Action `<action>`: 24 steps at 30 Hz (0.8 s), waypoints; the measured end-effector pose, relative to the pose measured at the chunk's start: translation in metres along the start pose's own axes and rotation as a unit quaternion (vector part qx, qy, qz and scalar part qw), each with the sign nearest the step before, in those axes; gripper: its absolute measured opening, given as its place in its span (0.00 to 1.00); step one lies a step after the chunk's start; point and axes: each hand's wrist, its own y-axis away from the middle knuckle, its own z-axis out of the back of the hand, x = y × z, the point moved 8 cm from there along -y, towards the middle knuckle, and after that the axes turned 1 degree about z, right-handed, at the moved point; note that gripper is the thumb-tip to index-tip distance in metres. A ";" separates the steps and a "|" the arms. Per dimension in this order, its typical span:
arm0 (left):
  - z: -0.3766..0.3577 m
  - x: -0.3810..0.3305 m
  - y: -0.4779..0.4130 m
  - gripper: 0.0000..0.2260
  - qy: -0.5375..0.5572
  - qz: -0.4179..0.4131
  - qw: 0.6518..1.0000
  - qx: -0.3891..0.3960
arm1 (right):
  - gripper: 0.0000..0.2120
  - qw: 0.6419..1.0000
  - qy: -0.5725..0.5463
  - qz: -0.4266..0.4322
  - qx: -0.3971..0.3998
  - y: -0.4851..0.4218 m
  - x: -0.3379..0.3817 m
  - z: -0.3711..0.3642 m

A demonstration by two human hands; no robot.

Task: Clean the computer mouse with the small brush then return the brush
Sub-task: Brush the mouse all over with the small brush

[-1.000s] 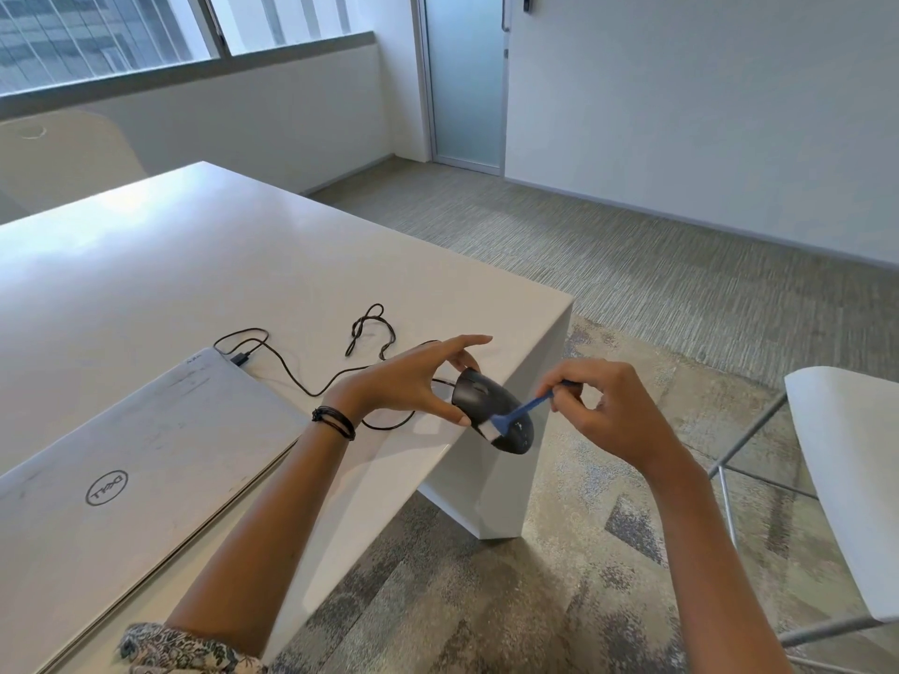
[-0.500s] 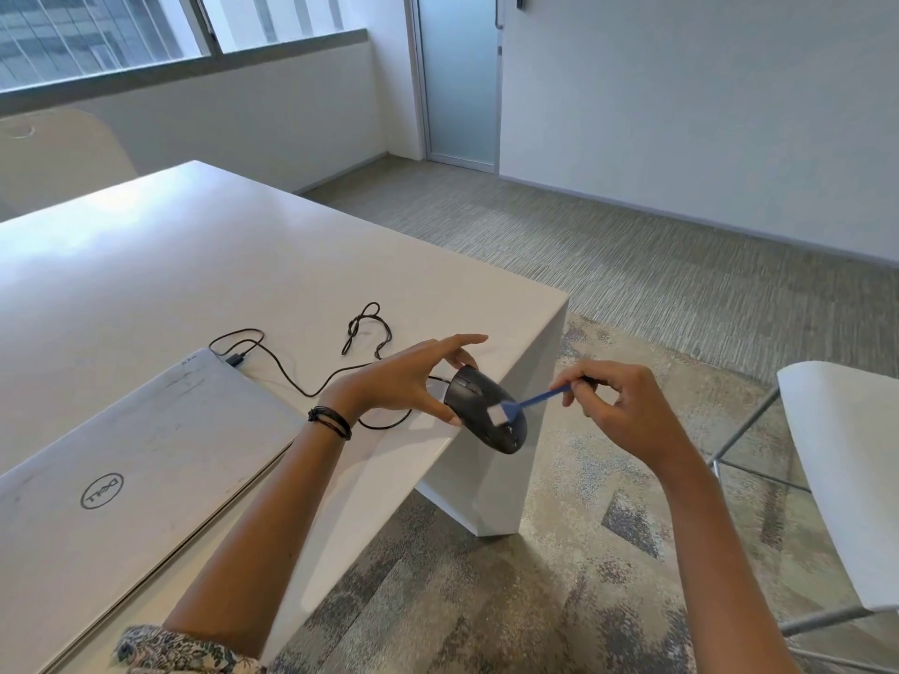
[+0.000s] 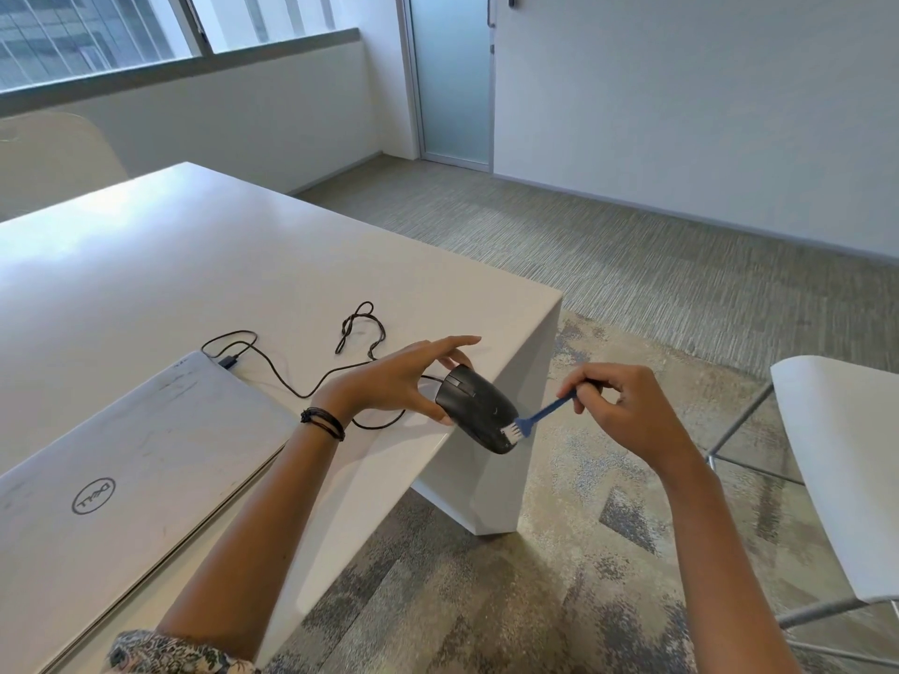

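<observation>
A black wired computer mouse [image 3: 474, 406] hangs in the air just past the table's right edge, tilted with its rear end down. My left hand [image 3: 404, 379] grips its front end between thumb and fingers. My right hand [image 3: 627, 411] pinches the handle of a small blue brush [image 3: 540, 414]. The brush's white bristles rest on the lower rear of the mouse. The black cable [image 3: 311, 381] runs from the mouse across the table to the laptop.
A shut silver laptop [image 3: 121, 474] lies on the white table [image 3: 194, 274] at lower left. A white chair [image 3: 846, 469] stands at the right on patterned carpet. Another chair back shows at far left.
The brush head has slid from the middle of the mouse down to its lower rear end. My right hand has moved a little right. The left hand keeps its hold.
</observation>
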 end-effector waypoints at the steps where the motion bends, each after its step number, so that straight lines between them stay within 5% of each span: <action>1: 0.000 0.001 0.000 0.41 0.001 0.000 1.000 0.001 | 0.14 1.000 0.002 -0.002 -0.005 0.000 -0.001 0.002; 20: -0.001 0.004 0.000 0.41 0.009 -0.001 1.000 0.005 | 0.16 0.999 -0.004 -0.008 0.039 -0.001 -0.005 -0.004; 24: -0.001 0.004 0.000 0.42 0.006 -0.001 1.000 0.002 | 0.13 1.000 -0.012 0.020 -0.005 -0.002 -0.001 0.002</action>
